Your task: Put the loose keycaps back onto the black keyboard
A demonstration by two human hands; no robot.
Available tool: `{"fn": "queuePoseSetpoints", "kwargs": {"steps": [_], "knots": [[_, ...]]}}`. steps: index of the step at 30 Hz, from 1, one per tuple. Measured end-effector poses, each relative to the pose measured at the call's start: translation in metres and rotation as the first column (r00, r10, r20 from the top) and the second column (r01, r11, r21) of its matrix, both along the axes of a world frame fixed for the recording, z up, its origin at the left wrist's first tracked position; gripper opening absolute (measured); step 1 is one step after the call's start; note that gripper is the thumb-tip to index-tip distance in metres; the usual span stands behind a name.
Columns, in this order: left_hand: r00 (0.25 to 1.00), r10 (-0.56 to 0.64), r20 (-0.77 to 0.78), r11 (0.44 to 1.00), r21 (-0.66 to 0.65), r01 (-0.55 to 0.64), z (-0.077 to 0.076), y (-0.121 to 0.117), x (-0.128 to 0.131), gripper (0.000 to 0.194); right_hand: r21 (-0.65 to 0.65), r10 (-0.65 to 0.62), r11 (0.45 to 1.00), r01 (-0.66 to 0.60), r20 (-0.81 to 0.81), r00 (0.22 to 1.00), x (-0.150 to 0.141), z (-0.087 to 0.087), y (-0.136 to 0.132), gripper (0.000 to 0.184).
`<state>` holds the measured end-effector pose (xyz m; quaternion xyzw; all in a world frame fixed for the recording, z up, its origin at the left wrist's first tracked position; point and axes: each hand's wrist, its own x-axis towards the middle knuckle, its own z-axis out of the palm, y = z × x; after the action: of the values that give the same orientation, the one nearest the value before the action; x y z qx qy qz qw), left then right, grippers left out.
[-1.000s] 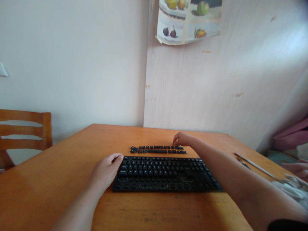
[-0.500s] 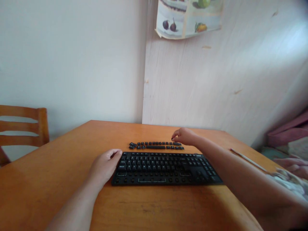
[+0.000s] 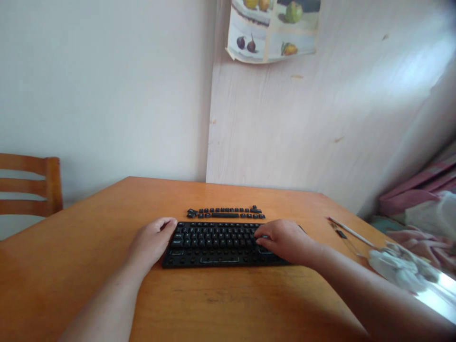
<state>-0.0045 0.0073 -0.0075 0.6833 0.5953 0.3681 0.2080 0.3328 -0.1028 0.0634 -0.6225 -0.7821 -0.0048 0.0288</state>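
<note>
A black keyboard (image 3: 213,242) lies on the wooden table, its lower rows bare of keycaps. Its left end is gripped by my left hand (image 3: 151,242), thumb along the edge and fingers curled. My right hand (image 3: 285,240) rests over the right part of the keyboard. Thumb and index finger close around a dark keycap (image 3: 264,236) near the right end of the letter rows, partly hidden by the hand. Behind the keyboard, loose keycaps stand in two rows, with a long space bar (image 3: 225,215) among them. One loose keycap (image 3: 254,206) sits just above the back row's right end.
On the right of the wooden table (image 3: 221,304) lie a thin pencil-like stick (image 3: 351,231) and a small dark item (image 3: 341,234). Crumpled whitish cloth (image 3: 399,266) is at the right edge. A wooden chair (image 3: 53,185) stands at left; a fruit poster (image 3: 269,40) hangs on the wall.
My right hand has come back from the loose keycaps down onto the keyboard. A keycap now lies above the row where its fingertips were. My left hand keeps its grip; the view shifted slightly.
</note>
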Motion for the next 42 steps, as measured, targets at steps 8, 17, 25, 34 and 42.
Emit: {"fn": "queuePoseSetpoints", "kwargs": {"steps": [8,17,25,34,42], "knots": [[1.000,-0.001,0.014,1.000,-0.019,0.001,0.007,-0.004,0.002,0.043,0.051,0.030,0.998,-0.034,0.082,0.996,-0.009,-0.006,-0.007,0.023],[1.000,0.002,0.007,1.000,-0.006,-0.002,0.004,-0.002,0.001,0.045,0.046,-0.002,0.999,-0.005,0.146,0.989,-0.012,-0.007,-0.008,0.026],[1.000,0.007,-0.005,1.000,-0.014,-0.007,0.005,-0.003,0.001,0.045,0.033,-0.023,0.999,0.016,0.219,0.976,-0.019,-0.010,-0.012,0.031],[1.000,0.009,0.002,1.000,-0.008,-0.009,0.001,-0.001,0.000,0.045,0.031,-0.011,1.000,-0.001,0.387,0.922,-0.034,-0.018,-0.027,0.027],[1.000,-0.018,0.011,1.000,-0.023,0.018,0.001,-0.001,0.000,0.048,0.024,-0.037,0.999,0.029,0.459,0.888,-0.039,-0.020,-0.031,0.041]]}}
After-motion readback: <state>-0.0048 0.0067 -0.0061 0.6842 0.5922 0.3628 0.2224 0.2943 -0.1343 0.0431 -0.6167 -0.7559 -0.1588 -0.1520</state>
